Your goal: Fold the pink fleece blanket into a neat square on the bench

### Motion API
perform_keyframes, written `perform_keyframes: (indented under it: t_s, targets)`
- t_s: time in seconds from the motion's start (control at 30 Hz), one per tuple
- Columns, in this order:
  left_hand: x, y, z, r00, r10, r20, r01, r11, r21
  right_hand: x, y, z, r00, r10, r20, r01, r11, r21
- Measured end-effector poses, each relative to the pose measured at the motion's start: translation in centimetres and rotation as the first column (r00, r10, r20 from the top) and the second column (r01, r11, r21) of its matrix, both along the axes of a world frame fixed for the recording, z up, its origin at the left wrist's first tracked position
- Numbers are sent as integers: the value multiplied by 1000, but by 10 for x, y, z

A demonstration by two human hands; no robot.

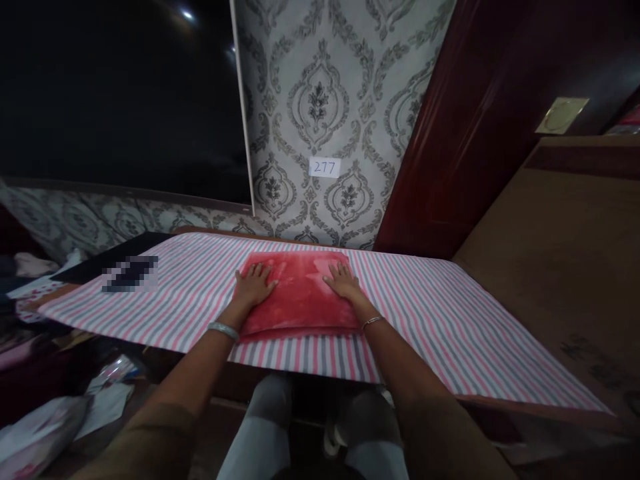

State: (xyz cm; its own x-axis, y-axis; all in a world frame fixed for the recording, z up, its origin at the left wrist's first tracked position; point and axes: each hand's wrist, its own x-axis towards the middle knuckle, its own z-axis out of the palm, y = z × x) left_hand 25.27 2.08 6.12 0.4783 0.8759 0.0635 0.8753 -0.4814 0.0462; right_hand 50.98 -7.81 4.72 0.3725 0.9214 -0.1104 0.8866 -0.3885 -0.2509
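Note:
A folded red cloth (300, 300) with paler patches lies flat on a striped tablecloth (425, 307) of pink, grey and white. On the cloth's left part rests my left hand (254, 283), palm down with fingers spread. Across from it, my right hand (343, 281) lies flat on the right part, its fingers also apart. Neither hand grips anything. Layered folds show along the near edge of the cloth. What kind of cloth item it is, I cannot tell.
A dark television screen (120, 100) hangs at the left. A large cardboard box (560, 267) stands at the right, by a dark red wooden panel (430, 160). A blurred-out dark item (131, 273) lies at the tablecloth's left end. Plastic bags (45, 430) sit at lower left.

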Motion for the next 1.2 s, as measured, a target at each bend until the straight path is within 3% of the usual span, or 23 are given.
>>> perform_keyframes:
  t_s: [0.1,0.17,0.27,0.4,0.5,0.67,0.87,1.03,1.2]
  targets:
    - [-5,-15,13,1000,16,17,-17,997,69,-12,-15,13,999,26,25,-27,999,39]
    - [4,-34,14,996,-66,67,55,987,152,-29,-25,16,997,64,53,-71,990,122]
    - [24,-65,-5,975,-193,113,175,973,152,-53,-39,5,993,88,80,-102,977,187]
    - [35,-87,-41,976,-171,133,154,980,125,-67,-51,-18,991,51,123,-79,970,232]
    - [33,-87,-50,973,-181,142,157,974,165,-66,-54,-25,991,50,127,-83,960,269]
    - [27,-85,-41,979,-176,103,155,971,182,-63,-53,-17,992,65,109,-89,970,227]
    - [-7,-84,-40,994,-101,36,89,966,243,-50,-68,-13,992,12,126,-36,980,193]
    - [-39,-91,-51,994,5,108,-36,958,285,-33,-91,-29,987,-157,27,145,959,241]
    - [-58,-90,-66,974,2,229,-69,957,283,-24,-102,-49,984,-172,38,148,924,353]
